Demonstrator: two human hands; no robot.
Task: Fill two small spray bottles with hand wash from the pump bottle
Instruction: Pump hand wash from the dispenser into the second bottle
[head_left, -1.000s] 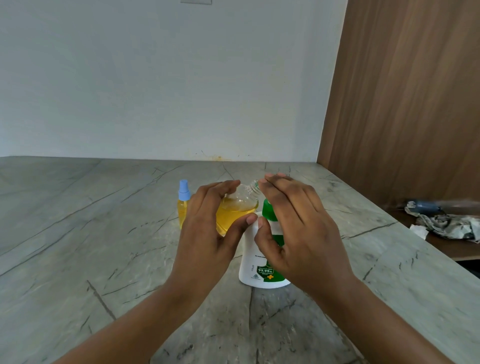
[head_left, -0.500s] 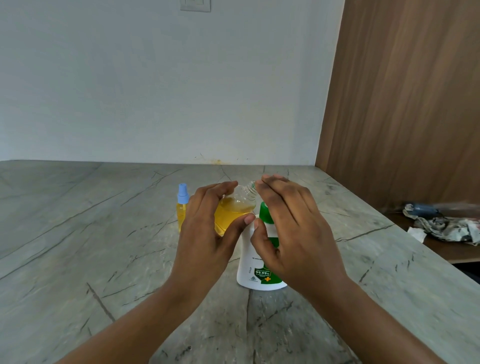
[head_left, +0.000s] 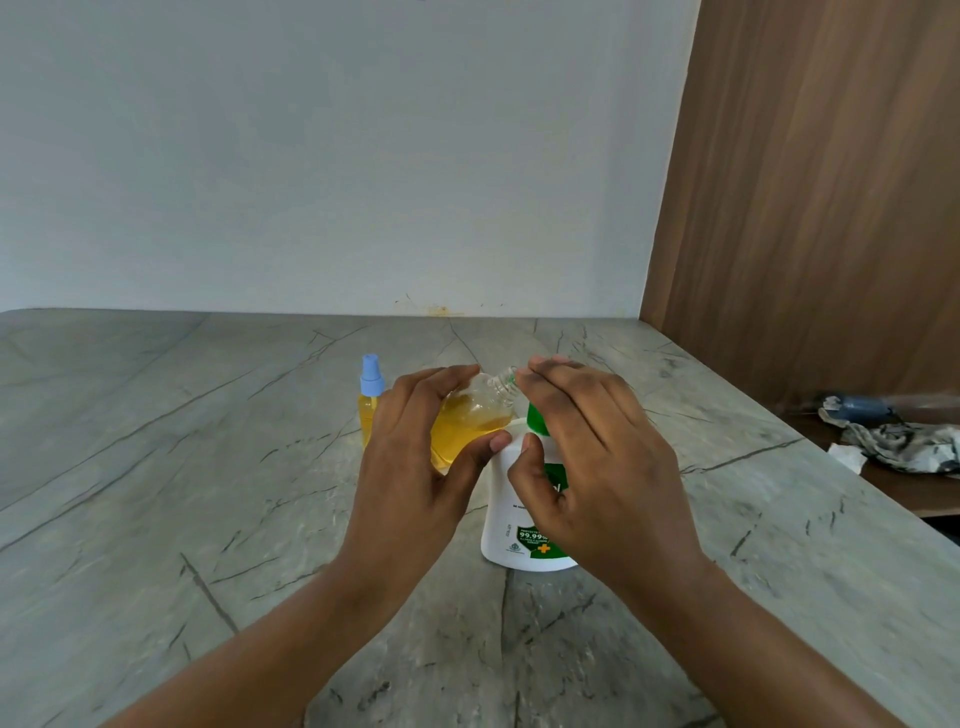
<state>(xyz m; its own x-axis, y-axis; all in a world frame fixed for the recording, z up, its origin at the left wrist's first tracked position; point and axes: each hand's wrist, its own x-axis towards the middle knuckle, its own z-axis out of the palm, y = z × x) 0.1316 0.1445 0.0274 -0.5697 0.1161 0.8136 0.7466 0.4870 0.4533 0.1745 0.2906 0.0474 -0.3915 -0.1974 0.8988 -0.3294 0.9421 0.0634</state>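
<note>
Yellow soap half fills the open bottle (head_left: 467, 421), tilted with its neck up by the right fingertips. The left hand (head_left: 415, 467) grips it, fingers curled over the top and thumb underneath. The right hand (head_left: 597, 467) lies over the pump bottle (head_left: 511, 519), fingers straight across its green head, thumb beside the white body. Two small bottles, one pump bottle: the capped bottle (head_left: 370, 400), with its blue sprayer on, stands upright just behind the left hand. Grey veined stone counter (head_left: 156, 467), pale wall (head_left: 311, 156), wood panel (head_left: 805, 208) on the right, crumpled cloth (head_left: 904, 447) below it.
</note>
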